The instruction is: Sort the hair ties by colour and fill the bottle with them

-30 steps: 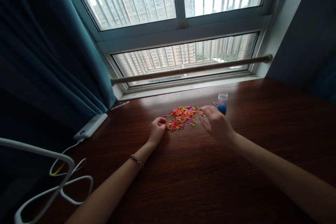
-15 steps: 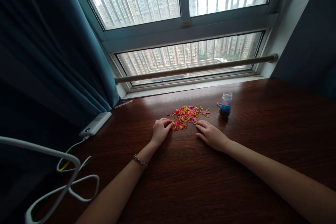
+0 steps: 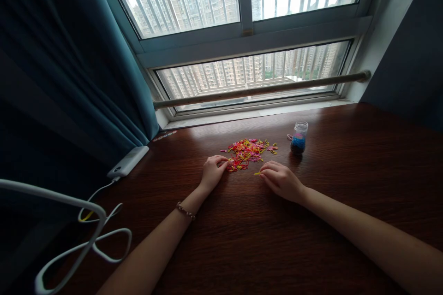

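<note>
A loose pile of small red, pink, orange and yellow rubber bands (image 3: 247,151) lies on the dark wooden table. My right hand (image 3: 282,180), just right of the pile's near side, pinches a yellow rubber band (image 3: 256,174) between thumb and fingertips. The band's end sticks out to the left, apart from the pile. At the pile's left edge my left hand (image 3: 213,171) has thumb and index finger pressed together against the bands. What sits between those fingertips is too small to make out. Behind my right hand stands an open clear jar (image 3: 299,138) with blue, pink and dark bands inside.
A pink band (image 3: 290,137) lies beside the jar. At the table's left edge rests a white power bank (image 3: 128,162), with a looped white cable (image 3: 104,221) running from it. A blue curtain (image 3: 131,101) hangs at left, and a barred window (image 3: 249,64) rises behind the table (image 3: 221,239).
My right hand has drawn back slightly from the pile and closed its fingers on a yellow rubber band. My left hand stays at the pile's left edge.
</note>
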The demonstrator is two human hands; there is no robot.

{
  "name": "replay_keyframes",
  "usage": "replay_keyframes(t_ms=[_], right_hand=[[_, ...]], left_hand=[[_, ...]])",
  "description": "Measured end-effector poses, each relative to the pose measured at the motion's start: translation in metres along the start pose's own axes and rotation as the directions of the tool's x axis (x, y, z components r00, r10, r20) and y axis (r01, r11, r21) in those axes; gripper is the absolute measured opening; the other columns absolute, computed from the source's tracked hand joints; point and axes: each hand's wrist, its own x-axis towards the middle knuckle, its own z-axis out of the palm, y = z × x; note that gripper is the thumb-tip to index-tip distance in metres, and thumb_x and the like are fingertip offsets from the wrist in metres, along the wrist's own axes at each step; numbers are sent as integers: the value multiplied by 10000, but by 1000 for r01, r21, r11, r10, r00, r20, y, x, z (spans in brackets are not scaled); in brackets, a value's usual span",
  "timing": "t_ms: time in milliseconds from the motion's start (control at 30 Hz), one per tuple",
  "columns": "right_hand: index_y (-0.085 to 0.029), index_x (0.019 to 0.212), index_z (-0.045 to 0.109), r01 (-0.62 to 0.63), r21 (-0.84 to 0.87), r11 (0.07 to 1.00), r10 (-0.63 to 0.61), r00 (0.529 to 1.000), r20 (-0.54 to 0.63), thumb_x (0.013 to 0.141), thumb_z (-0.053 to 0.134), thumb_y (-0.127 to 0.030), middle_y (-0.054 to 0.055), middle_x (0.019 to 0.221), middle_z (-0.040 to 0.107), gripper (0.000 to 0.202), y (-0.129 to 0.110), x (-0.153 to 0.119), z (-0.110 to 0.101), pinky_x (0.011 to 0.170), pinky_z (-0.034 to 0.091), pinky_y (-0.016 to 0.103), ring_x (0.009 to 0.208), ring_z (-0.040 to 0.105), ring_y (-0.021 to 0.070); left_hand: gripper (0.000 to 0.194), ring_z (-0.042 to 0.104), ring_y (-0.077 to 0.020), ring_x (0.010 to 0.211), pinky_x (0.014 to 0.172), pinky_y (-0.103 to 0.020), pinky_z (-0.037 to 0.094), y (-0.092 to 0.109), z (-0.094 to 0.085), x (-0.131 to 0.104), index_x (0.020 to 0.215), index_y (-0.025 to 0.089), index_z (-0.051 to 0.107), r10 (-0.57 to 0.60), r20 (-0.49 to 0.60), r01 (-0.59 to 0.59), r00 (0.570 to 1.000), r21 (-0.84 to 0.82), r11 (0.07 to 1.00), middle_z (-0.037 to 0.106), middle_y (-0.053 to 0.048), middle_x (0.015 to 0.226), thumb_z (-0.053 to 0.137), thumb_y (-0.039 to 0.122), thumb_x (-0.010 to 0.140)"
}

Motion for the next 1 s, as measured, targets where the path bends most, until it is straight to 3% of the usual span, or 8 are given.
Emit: replay_keyframes(t_ms=[133,233,433,567,667,800,900,1000], right_hand=[[-189,824,609,227,94,969,-238,963,128,848,454,-228,56,825,639,162,-13,1,-4,770,462,324,841,560,165],[-189,914,607,279,124,952,-299,936,188,845,454,-225,52,872,647,171,-15,0,-3,770,460,312,858,562,161],[-165,888,603,127,57,990,-131,988,85,873,403,-214,67,808,644,206,-7,-1,-2,717,464,310,784,568,165],[-168,841,602,110,40,993,-114,987,116,882,395,-231,63,774,637,220,-6,-1,-1,711,463,301,769,567,161],[-173,824,602,91,27,996,-93,988,120,880,400,-235,59,769,635,219,-7,-1,0,721,464,304,773,567,163],[-180,863,604,-24,23,999,23,1000,11,879,392,-222,65,831,636,216,-3,1,1,777,467,335,843,564,178],[-176,974,594,-144,-30,989,141,987,-76,864,413,-217,91,976,617,216,5,2,6,876,435,392,996,520,209],[-149,1091,555,-246,-121,962,240,969,-64,845,448,-251,130,1138,549,287,15,1,13,957,362,461,1154,408,251]], left_hand=[[147,571,-182,825,780,-306,426,0,-1,0,786,204,683,-9,-14,9,1000,-45,999,659,-36,826,560,279,753],[143,582,-185,822,783,-312,437,-2,0,0,779,196,686,-18,-24,15,1000,-88,996,664,-41,825,582,282,733],[135,545,-192,1023,916,-340,392,-4,4,0,771,204,677,4,18,0,1000,-183,983,648,-44,1011,562,268,740],[113,576,-203,979,992,-405,302,-2,4,2,733,225,672,-19,64,27,998,-129,991,686,-22,887,566,262,732],[109,620,-188,808,919,-385,375,-2,3,2,740,219,672,-48,45,53,998,-104,993,688,-19,804,577,266,715],[90,610,-178,716,718,-300,455,0,1,0,711,188,646,-87,15,88,996,-79,993,665,-28,737,587,251,686],[78,601,-160,689,663,-267,450,4,-1,-1,712,178,605,-88,0,88,996,-97,991,643,-16,723,580,248,687],[85,595,-144,693,658,-250,450,7,-2,-2,745,175,565,-85,-29,80,996,-137,987,626,-6,733,572,243,694]])
